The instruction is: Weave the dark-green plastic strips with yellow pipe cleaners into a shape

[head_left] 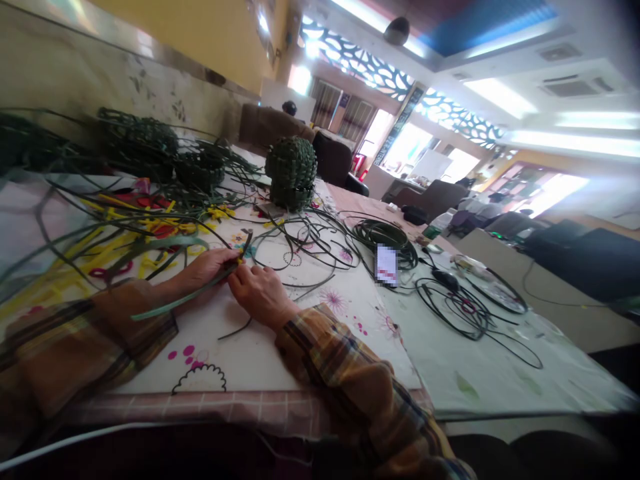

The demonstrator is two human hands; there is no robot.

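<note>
My left hand and my right hand meet above the flowered tablecloth. Between them they pinch dark green weaving strips, with a bit of yellow at the fingertips. One flat, paler green strip runs from the fingers down to the left, across my left wrist. Another thin strip end hangs below my right hand. My fingers partly cover the spot where the strips meet. Just beyond the hands, a woven dark green piece with a rounded top stands upright on the table.
Yellow and red pieces lie tangled with strips on the left, before more woven green pieces. Loose loops spread beyond my hands. Coiled strips and a black looped bundle lie rightward. A white cable crosses the front.
</note>
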